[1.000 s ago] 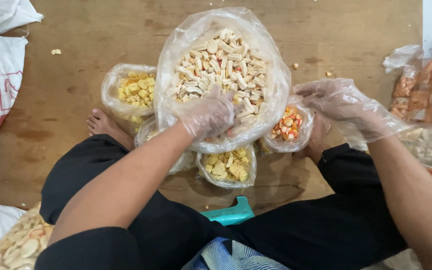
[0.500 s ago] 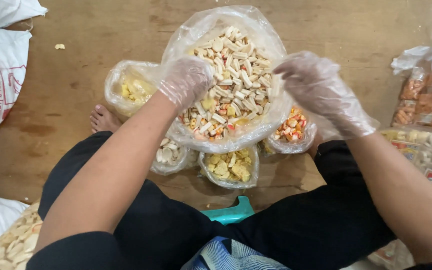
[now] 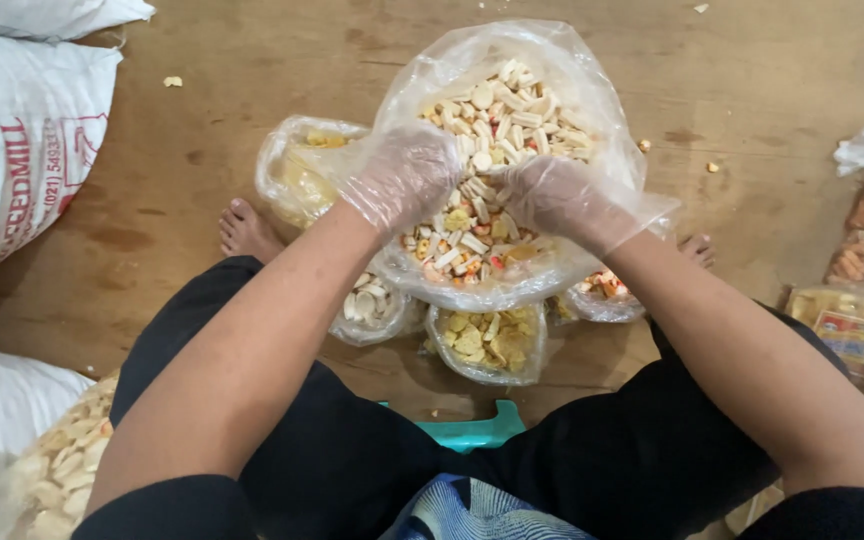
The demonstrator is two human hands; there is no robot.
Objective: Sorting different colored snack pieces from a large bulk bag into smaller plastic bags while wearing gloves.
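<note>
Both gloved hands, left hand [image 3: 407, 175] and right hand [image 3: 552, 195], rest loosely curled with spread fingers on pale crackers inside the large clear bag [image 3: 592, 80]; four smaller snack bags [image 3: 487, 340] sit just beside it.

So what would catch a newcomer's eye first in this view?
Both gloved hands, left hand and right hand, are plunged into the big clear bag of pale cracker sticks at centre. Smaller bags of yellow and white pieces ring it on the wooden floor, and white sacks lie far left.
</note>
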